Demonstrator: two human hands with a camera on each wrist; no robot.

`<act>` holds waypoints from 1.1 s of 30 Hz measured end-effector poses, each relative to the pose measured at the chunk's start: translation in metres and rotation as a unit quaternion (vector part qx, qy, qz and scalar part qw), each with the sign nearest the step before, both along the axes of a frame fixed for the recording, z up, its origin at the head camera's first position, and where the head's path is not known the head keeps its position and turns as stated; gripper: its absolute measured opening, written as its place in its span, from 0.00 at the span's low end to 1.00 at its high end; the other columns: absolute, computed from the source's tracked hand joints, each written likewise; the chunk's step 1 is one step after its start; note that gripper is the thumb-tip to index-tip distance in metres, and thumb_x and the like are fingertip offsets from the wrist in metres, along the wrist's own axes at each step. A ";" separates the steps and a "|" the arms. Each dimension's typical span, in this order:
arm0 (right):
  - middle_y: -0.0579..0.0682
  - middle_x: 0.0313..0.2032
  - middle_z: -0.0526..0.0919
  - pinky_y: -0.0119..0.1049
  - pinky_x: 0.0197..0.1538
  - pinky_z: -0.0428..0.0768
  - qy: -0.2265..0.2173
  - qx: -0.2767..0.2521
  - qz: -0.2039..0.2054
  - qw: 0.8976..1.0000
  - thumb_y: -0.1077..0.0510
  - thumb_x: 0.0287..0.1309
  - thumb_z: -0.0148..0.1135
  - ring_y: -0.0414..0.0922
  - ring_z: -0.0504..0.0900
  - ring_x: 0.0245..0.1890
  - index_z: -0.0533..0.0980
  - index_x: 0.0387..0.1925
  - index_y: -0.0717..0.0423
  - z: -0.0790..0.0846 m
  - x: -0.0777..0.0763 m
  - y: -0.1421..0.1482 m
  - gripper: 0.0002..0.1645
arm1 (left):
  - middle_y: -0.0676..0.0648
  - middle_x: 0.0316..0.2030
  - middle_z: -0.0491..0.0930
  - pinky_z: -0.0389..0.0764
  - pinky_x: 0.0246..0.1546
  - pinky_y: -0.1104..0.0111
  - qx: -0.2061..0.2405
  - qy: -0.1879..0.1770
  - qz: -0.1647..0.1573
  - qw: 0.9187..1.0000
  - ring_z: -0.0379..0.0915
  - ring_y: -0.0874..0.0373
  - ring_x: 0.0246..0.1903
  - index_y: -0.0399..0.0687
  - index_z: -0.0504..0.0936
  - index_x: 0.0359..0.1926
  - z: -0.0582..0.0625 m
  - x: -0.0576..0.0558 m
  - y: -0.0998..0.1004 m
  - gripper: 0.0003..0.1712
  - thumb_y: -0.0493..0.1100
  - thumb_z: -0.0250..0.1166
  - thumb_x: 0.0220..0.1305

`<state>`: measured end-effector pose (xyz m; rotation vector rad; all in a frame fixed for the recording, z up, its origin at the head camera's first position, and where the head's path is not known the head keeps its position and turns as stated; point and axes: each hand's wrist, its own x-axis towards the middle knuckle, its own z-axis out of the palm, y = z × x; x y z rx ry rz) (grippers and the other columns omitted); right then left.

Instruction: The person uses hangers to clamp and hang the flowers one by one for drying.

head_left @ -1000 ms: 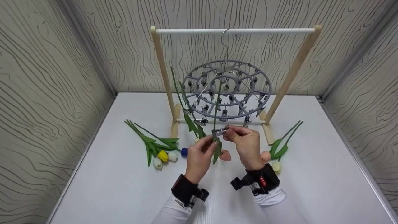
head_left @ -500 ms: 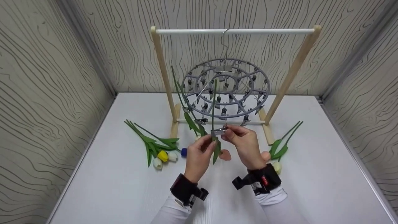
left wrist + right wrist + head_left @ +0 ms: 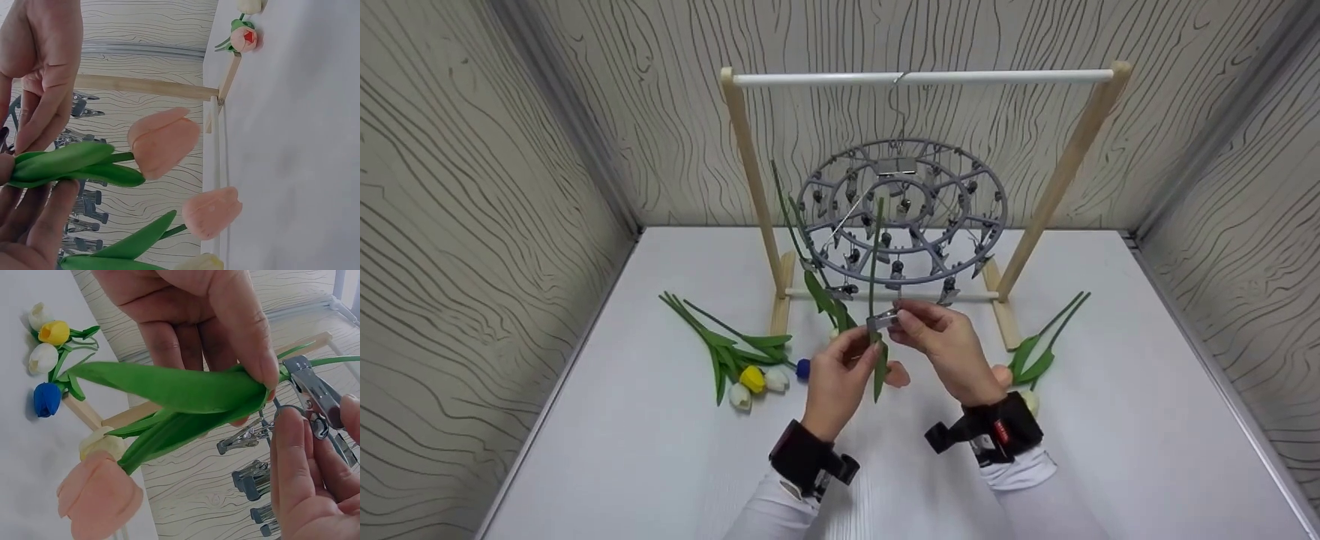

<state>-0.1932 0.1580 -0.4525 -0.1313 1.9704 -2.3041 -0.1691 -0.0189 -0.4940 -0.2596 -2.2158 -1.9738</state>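
Left hand [image 3: 840, 367] pinches leafy green stem of peach fake tulip [image 3: 877, 352], bloom hanging down so stem end meets clip. Right hand [image 3: 941, 337] squeezes small metal clip [image 3: 883, 320] under round grey peg hanger [image 3: 901, 214], opening it for stem. More tulips [image 3: 742, 360] lie on white surface [image 3: 645, 450].

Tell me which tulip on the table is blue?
The blue tulip lies at the right end of the left bunch, beside the white tulip and the yellow tulip. No other flower is blue.
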 end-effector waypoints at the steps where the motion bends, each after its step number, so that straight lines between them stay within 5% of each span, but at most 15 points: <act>1: 0.48 0.49 0.87 0.32 0.55 0.88 0.002 0.004 0.000 1.000 0.66 0.75 0.60 0.39 0.90 0.48 0.73 0.66 0.74 -0.001 0.000 0.000 0.24 | 0.38 0.50 0.88 0.88 0.53 0.68 0.000 -0.005 0.000 1.000 0.88 0.49 0.51 0.38 0.85 0.58 0.000 -0.001 0.000 0.16 0.39 0.68 0.74; 13: 0.62 0.53 0.89 0.29 0.51 0.88 0.022 0.126 -0.059 0.990 0.63 0.72 0.65 0.38 0.90 0.44 0.81 0.61 0.67 -0.011 0.002 0.004 0.20 | 0.38 0.48 0.89 0.89 0.52 0.66 -0.021 -0.011 0.014 1.000 0.89 0.48 0.50 0.38 0.85 0.56 -0.012 -0.014 -0.003 0.14 0.38 0.67 0.74; 21: 0.56 0.50 0.91 0.28 0.49 0.86 0.112 0.312 -0.106 0.937 0.57 0.73 0.66 0.49 0.89 0.49 0.86 0.55 0.58 -0.023 0.011 0.016 0.15 | 0.37 0.48 0.89 0.90 0.50 0.65 -0.045 -0.013 0.032 0.998 0.89 0.47 0.49 0.38 0.86 0.55 -0.015 -0.025 -0.007 0.13 0.39 0.68 0.73; 27: 0.55 0.47 0.91 0.44 0.50 0.90 0.148 0.374 -0.117 0.908 0.59 0.72 0.67 0.52 0.89 0.49 0.87 0.53 0.59 -0.037 0.017 0.027 0.13 | 0.38 0.48 0.90 0.90 0.51 0.64 -0.052 -0.014 0.039 0.998 0.89 0.47 0.50 0.40 0.86 0.55 -0.015 -0.027 -0.009 0.13 0.39 0.68 0.73; 33: 0.54 0.44 0.91 0.42 0.48 0.90 0.163 0.408 -0.131 0.889 0.62 0.71 0.67 0.51 0.89 0.46 0.87 0.50 0.59 -0.049 0.022 0.045 0.10 | 0.37 0.51 0.89 0.89 0.53 0.63 -0.056 -0.019 0.040 0.997 0.88 0.46 0.52 0.38 0.84 0.61 -0.016 -0.028 -0.011 0.18 0.40 0.68 0.74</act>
